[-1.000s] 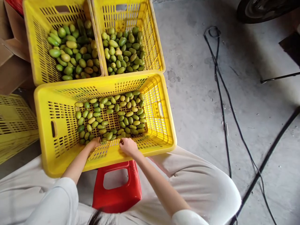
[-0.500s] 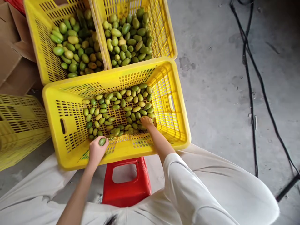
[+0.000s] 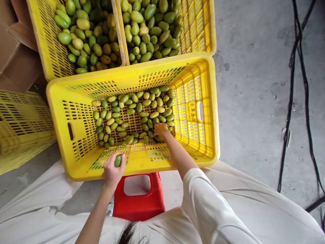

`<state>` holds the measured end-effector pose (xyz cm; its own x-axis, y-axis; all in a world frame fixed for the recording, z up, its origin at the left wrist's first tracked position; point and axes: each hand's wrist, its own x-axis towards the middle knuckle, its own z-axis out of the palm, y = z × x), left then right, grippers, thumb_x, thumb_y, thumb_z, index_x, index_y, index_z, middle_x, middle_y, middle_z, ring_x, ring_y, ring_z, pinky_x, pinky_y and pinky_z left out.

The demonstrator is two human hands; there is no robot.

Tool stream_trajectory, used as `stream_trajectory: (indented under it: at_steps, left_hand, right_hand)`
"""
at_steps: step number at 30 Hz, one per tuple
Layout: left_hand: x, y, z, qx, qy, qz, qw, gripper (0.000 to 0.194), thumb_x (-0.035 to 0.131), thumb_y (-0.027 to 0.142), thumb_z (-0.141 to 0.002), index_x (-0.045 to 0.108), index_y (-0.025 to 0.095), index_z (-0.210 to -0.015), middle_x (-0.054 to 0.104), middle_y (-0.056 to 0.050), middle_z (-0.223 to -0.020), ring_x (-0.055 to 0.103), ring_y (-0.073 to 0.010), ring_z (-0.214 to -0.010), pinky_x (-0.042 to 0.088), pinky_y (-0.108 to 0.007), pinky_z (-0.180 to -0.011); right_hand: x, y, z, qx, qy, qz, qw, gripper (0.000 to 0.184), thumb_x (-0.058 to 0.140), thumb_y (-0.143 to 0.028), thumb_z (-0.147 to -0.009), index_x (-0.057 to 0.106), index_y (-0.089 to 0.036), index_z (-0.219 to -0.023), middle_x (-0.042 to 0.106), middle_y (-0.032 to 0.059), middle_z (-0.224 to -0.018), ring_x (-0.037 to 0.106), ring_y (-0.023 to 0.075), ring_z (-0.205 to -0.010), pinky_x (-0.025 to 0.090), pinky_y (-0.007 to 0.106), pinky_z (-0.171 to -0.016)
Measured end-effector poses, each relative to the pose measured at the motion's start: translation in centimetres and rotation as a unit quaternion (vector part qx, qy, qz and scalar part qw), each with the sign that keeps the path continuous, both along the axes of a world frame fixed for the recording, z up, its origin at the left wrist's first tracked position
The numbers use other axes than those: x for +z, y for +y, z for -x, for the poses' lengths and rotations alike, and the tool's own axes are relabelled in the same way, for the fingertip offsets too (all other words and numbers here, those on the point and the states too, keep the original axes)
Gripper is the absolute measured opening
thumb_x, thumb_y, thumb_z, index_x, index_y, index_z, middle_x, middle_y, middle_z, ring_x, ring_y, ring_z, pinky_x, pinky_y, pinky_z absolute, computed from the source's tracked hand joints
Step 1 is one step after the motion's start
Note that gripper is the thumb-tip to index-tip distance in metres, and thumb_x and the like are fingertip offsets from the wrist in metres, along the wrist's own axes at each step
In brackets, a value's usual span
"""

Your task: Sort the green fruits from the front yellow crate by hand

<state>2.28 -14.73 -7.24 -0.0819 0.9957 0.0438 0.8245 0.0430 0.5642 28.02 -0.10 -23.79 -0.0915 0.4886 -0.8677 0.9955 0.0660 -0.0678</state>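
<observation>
Left hand (image 3: pixel 113 171) lower now, green fruit (image 3: pixel 118 160) half-hidden in fingers.

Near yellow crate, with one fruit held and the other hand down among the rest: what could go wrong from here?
1. The near crate seems to sit tilted on the red stool; leaning on its rim might tip it.
2. The left hand holds a green fruit over the near wall, so a slip could drop it outside.
3. The right hand presses among loose fruits, which may roll or bruise.
</observation>
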Motion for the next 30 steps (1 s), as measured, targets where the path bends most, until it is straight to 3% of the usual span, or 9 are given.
stream_trajectory:
  at_steps: [4, 10, 13, 16, 19, 21, 24, 27, 30]
  left_hand:
    - [0.0, 0.0, -0.3, 0.003, -0.006, 0.007, 1.0, 0.006, 0.067, 0.027, -0.097, 0.07, 0.022, -0.095, 0.079, -0.006, -0.084, 0.076, -0.0206, -0.073, 0.057, -0.031, -0.071]
    - [-0.1, 0.0, -0.7, 0.002, 0.007, 0.005, 1.0, 0.01, 0.068, 0.026, -0.097, 0.067, 0.021, -0.106, 0.077, -0.009, -0.094, 0.076, -0.0229, -0.087, 0.059, -0.034, -0.082]
    - [-0.3, -0.3, -0.8, 0.008, 0.014, 0.015, 1.0, 0.011, 0.068, 0.028, -0.098, 0.067, 0.022, -0.107, 0.077, -0.008, -0.093, 0.077, -0.0229, -0.084, 0.059, -0.034, -0.08]
    - [-0.5, -0.6, -0.9, 0.008, 0.017, 0.019, 1.0, 0.012, 0.068, 0.028, -0.098, 0.067, 0.022, -0.108, 0.077, -0.008, -0.093, 0.077, -0.023, -0.084, 0.059, -0.034, -0.08]
    - [-0.6, -0.7, -0.9, 0.018, 0.012, 0.014, 1.0, 0.017, 0.069, 0.027, -0.097, 0.065, 0.022, -0.112, 0.075, -0.009, -0.096, 0.076, -0.0239, -0.088, 0.059, -0.036, -0.082]
    - [-0.7, -0.7, -0.9, 0.02, 0.012, 0.004, 1.0, 0.026, 0.068, 0.024, -0.096, 0.062, 0.02, -0.121, 0.073, -0.012, -0.104, 0.075, -0.0253, -0.097, 0.06, -0.038, -0.088]
    - [-0.9, -0.5, -0.9, 0.023, 0.017, -0.014, 0.999, 0.043, 0.063, 0.016, -0.095, 0.053, 0.016, -0.137, 0.067, -0.018, -0.119, 0.07, -0.0286, -0.116, 0.058, -0.043, -0.098]
    - [-1.1, -0.3, -0.8, 0.027, 0.02, -0.022, 0.999, 0.049, 0.061, 0.016, -0.098, 0.047, 0.014, -0.145, 0.063, -0.022, -0.126, 0.066, -0.0301, -0.124, 0.057, -0.047, -0.103]
    - [-1.5, -0.3, -0.7, 0.037, 0.004, -0.025, 0.999, 0.044, 0.064, 0.025, -0.1, 0.05, 0.017, -0.142, 0.065, -0.021, -0.126, 0.068, -0.0294, -0.123, 0.057, -0.047, -0.104]
  right_hand:
    - [-0.1, 0.0, 0.4, 0.004, -0.023, -0.029, 0.999, 0.049, 0.084, -0.023, -0.082, 0.071, -0.011, -0.128, 0.065, 0.0248, -0.137, 0.064, 0.0375, -0.125, 0.054, 0.044, -0.099]
    - [0.7, -0.7, 1.3, 0.029, 0.028, -0.107, 0.993, 0.045, 0.054, -0.009, -0.098, 0.06, -0.006, -0.143, 0.052, 0.0282, -0.151, 0.052, 0.0385, -0.135, 0.045, 0.048, -0.111]
    - [0.6, -0.3, 1.6, 0.067, 0.098, -0.123, 0.985, 0.057, 0.039, -0.004, -0.1, 0.05, -0.011, -0.156, 0.047, 0.0225, -0.161, 0.045, 0.0351, -0.143, 0.04, 0.047, -0.118]
    - [-0.2, 0.3, 2.2, 0.092, 0.157, -0.124, 0.975, 0.07, 0.046, -0.007, -0.099, 0.037, -0.018, -0.167, 0.039, 0.0168, -0.17, 0.038, 0.035, -0.149, 0.039, 0.047, -0.12]
    - [-1.0, 0.9, 3.5, 0.059, 0.167, -0.116, 0.977, 0.08, 0.059, -0.018, -0.097, 0.029, -0.019, -0.171, 0.032, 0.0202, -0.172, 0.034, 0.0416, -0.149, 0.043, 0.052, -0.114]
    - [-1.2, 1.2, 4.6, 0.019, 0.152, -0.112, 0.982, 0.075, 0.06, -0.02, -0.098, 0.037, -0.021, -0.168, 0.034, 0.0211, -0.17, 0.034, 0.0431, -0.148, 0.044, 0.052, -0.112]
    - [-1.0, 1.3, 5.9, -0.035, 0.138, -0.117, 0.983, 0.06, 0.051, -0.009, -0.099, 0.052, -0.021, -0.157, 0.037, 0.0208, -0.169, 0.038, 0.0418, -0.147, 0.041, 0.054, -0.115]
    - [-0.6, 0.9, 6.1, -0.075, 0.156, -0.118, 0.978, 0.055, 0.038, -0.003, -0.1, 0.058, -0.017, -0.15, 0.05, 0.0231, -0.16, 0.044, 0.0381, -0.143, 0.035, 0.056, -0.119]
    - [0.1, 0.8, 5.4, -0.13, 0.196, -0.109, 0.966, 0.05, 0.045, -0.007, -0.1, 0.056, -0.014, -0.149, 0.061, 0.0235, -0.148, 0.05, 0.0352, -0.139, 0.036, 0.051, -0.12]
